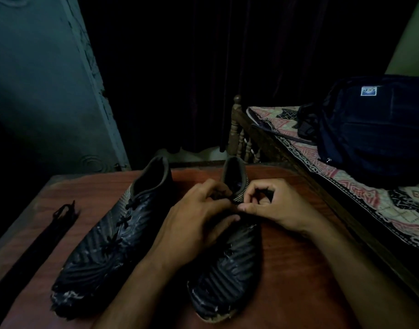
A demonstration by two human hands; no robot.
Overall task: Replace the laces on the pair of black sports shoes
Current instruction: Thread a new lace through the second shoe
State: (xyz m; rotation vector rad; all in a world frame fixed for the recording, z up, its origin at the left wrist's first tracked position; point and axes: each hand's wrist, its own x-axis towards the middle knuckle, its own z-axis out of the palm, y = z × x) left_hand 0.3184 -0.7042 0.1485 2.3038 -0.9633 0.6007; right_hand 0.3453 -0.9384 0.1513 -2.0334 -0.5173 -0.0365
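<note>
At the far left of the reddish-brown wooden table lies a bundle of black laces, stretched in a long dark strip that runs from near the table's left edge up toward its middle, well apart from both shoes. Just right of it sits the left black sports shoe, toe toward the camera with a scuffed, whitened tip, heel away, its black lace threaded in crosses down the front. Next comes the left hand, which rests over the middle of the right black sports shoe; its fingers are curled at the top of the lacing area, and they appear to pinch the lace there, though the dim light hides the lace itself. The right shoe lies parallel to the other one, toe toward the camera and worn pale at the front edge, its open collar showing beyond the hands. The right hand meets the left one above the shoe's tongue, thumb and forefinger pressed together in a pinch on something small and dark at the top eyelets, the other fingers curled loosely. To the right of the table stands a wooden bed frame carrying a patterned bedsheet, and a dark blue backpack rests on it.
</note>
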